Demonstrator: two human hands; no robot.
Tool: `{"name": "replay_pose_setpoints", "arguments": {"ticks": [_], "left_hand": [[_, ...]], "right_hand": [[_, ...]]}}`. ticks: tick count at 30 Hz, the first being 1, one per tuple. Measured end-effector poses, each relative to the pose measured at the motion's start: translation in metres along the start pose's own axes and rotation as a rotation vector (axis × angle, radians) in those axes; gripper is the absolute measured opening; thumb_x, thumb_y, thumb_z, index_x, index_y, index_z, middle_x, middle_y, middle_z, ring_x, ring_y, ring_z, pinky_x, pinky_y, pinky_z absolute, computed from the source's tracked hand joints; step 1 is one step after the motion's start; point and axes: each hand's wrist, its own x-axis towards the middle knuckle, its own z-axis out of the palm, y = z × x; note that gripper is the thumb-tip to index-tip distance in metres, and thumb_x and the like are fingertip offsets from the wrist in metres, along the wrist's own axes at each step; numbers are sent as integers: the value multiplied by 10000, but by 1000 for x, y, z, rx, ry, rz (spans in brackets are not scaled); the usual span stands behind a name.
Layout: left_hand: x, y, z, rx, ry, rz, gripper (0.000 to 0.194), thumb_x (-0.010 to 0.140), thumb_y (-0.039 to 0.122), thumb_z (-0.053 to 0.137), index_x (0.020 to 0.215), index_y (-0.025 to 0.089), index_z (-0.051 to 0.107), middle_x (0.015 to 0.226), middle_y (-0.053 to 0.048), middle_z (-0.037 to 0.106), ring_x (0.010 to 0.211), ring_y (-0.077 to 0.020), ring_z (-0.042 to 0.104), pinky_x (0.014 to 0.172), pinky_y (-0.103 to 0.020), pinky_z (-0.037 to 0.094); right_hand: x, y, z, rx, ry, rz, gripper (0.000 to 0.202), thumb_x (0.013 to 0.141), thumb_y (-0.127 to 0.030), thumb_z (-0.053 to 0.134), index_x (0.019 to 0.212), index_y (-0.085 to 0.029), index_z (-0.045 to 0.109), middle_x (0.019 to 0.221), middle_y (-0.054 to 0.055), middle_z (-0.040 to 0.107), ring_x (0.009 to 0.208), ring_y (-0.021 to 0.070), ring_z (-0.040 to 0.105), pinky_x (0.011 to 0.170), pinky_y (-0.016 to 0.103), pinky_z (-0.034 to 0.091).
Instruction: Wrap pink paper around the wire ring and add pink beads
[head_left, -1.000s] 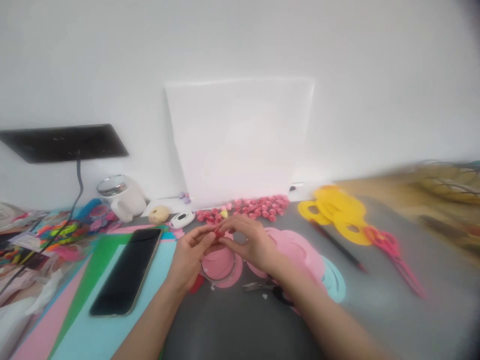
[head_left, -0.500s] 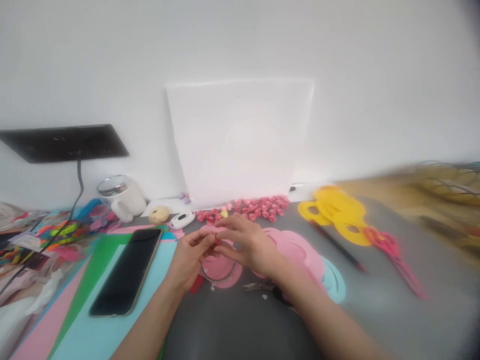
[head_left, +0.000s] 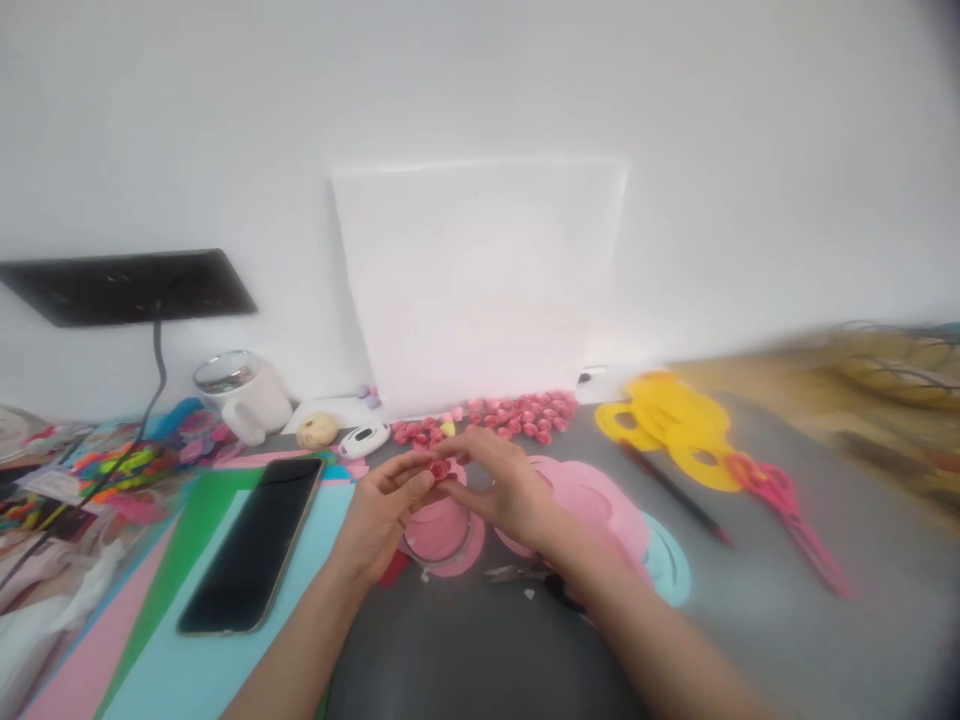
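Between the fingertips of both hands is a small red rolled paper rose (head_left: pixel 439 468). My left hand (head_left: pixel 386 505) pinches it from the left with thumb and fingers. From the right, the thumb and fingers of my right hand (head_left: pixel 499 485) close around its other side. Beneath the hands lie pink paper rounds (head_left: pixel 442 535), one with a ring-like outline. Just behind the fingers, many finished paper roses (head_left: pixel 525 412) are heaped in pinks and reds. Black-handled scissors (head_left: pixel 525 575) lie partly under my right forearm.
A phone (head_left: pixel 255 540) rests on coloured paper sheets (head_left: pixel 165 660) at left, near a white mug (head_left: pixel 251 400). On the right are yellow paper cutouts (head_left: pixel 667 420), a pencil (head_left: pixel 679 495) and pink scissors (head_left: pixel 795 525). A white board (head_left: pixel 480 280) leans on the wall.
The right fingers have shifted slightly around the paper rose, which now shows more of its spiral top. Both arms stay in nearly the same place.
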Motion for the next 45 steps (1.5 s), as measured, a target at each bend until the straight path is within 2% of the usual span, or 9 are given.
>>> {"name": "replay_pose_setpoints", "arguments": {"ticks": [5, 9, 16, 20, 23, 28, 35, 39, 45], "left_hand": [[1, -3, -2, 47, 31, 4, 298, 643, 213, 759, 908, 103, 676, 849, -96, 719, 790, -192, 665, 791, -345, 535], [0, -3, -2, 37, 45, 13, 304, 635, 232, 764, 894, 103, 672, 866, -103, 721, 798, -211, 674, 832, -381, 518], [0, 0, 1, 95, 83, 27, 313, 637, 291, 755, 871, 99, 675, 873, -124, 716, 814, -240, 675, 798, -373, 524], [1, -2, 0, 150, 120, 32, 349, 637, 323, 748, 888, 95, 669, 842, -120, 714, 770, -234, 676, 734, -362, 539], [0, -4, -1, 217, 130, 39, 358, 649, 332, 735, 907, 96, 660, 851, -125, 710, 756, -237, 675, 680, -346, 541], [0, -5, -2, 339, 109, 42, 320, 682, 348, 700, 893, 111, 660, 840, -120, 711, 681, -205, 666, 606, -298, 525], [-3, -6, 5, 651, 155, 178, 202, 672, 340, 682, 755, 155, 688, 633, -45, 672, 547, -156, 596, 502, -230, 469], [-3, -7, 4, 718, 222, 242, 188, 667, 342, 676, 742, 171, 699, 519, -10, 613, 441, -127, 516, 438, -212, 421], [-1, -10, -1, 751, 232, 303, 184, 688, 354, 645, 761, 193, 696, 590, -18, 659, 421, -128, 500, 448, -223, 398]], "right_hand": [[-1, 4, 3, -23, -19, -44, 181, 808, -165, 569, 977, -213, 612, 922, 53, 670, 838, 169, 599, 728, 299, 491], [1, 7, -1, 73, 30, 5, 124, 795, -195, 604, 915, -203, 635, 892, 54, 672, 800, 155, 616, 707, 280, 515], [0, 46, -27, 5, 128, 348, 131, 720, -208, 642, 847, -176, 650, 756, 36, 672, 678, 156, 636, 636, 287, 541], [-4, 61, -28, -4, 25, 483, 133, 683, -124, 605, 808, -156, 637, 729, 32, 671, 647, 150, 637, 609, 269, 525], [-5, 59, -22, -69, -66, 493, 131, 662, -64, 573, 745, -154, 619, 744, 32, 672, 643, 140, 628, 602, 247, 489], [-3, 50, -16, -329, -157, 527, 110, 682, -132, 624, 777, -185, 612, 724, 1, 668, 629, 138, 600, 548, 218, 384], [-6, 49, -14, -546, -261, 471, 50, 715, -178, 641, 723, -196, 596, 783, 1, 645, 685, 143, 568, 527, 223, 285], [-6, 49, -15, -582, -277, 460, 25, 729, -188, 633, 735, -201, 612, 815, 7, 638, 701, 145, 568, 526, 229, 277], [-6, 49, -14, -543, -264, 440, 17, 749, -204, 616, 755, -206, 632, 823, 7, 635, 706, 136, 566, 530, 224, 283]]}}
